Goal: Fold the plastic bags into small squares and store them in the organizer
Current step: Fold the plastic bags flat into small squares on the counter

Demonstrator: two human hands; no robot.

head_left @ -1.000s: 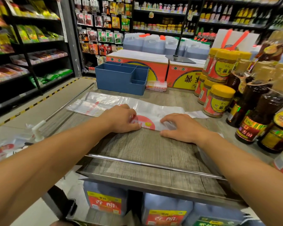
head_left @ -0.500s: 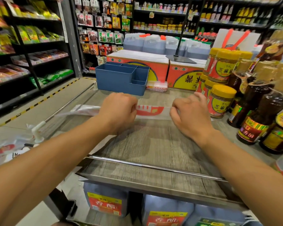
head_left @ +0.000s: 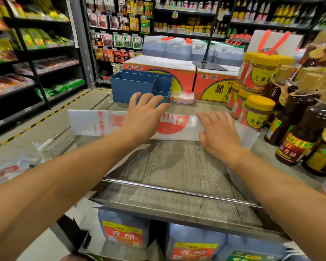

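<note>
This is a grocery shop. Dark shelves (head_left: 36,48) on the left carry rows of packaged snacks, and hanging packets (head_left: 119,40) fill the racks further back. The far shelving (head_left: 186,27) holds lines of small jars and bottles. Big jugs (head_left: 177,48) of liquid stand behind printed cartons (head_left: 158,72). Yellow-lidded jars (head_left: 256,113) and dark sauce bottles (head_left: 299,129) crowd the right side of the wood-grain surface (head_left: 167,166), with more labelled jugs (head_left: 122,232) stocked below it.

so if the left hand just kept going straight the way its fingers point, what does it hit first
Most likely the blue organizer. The left hand lies open on the folded plastic bag, fingers aimed at the organizer's near wall; the fingertips overlap it in this view, though depth is unclear.
</note>
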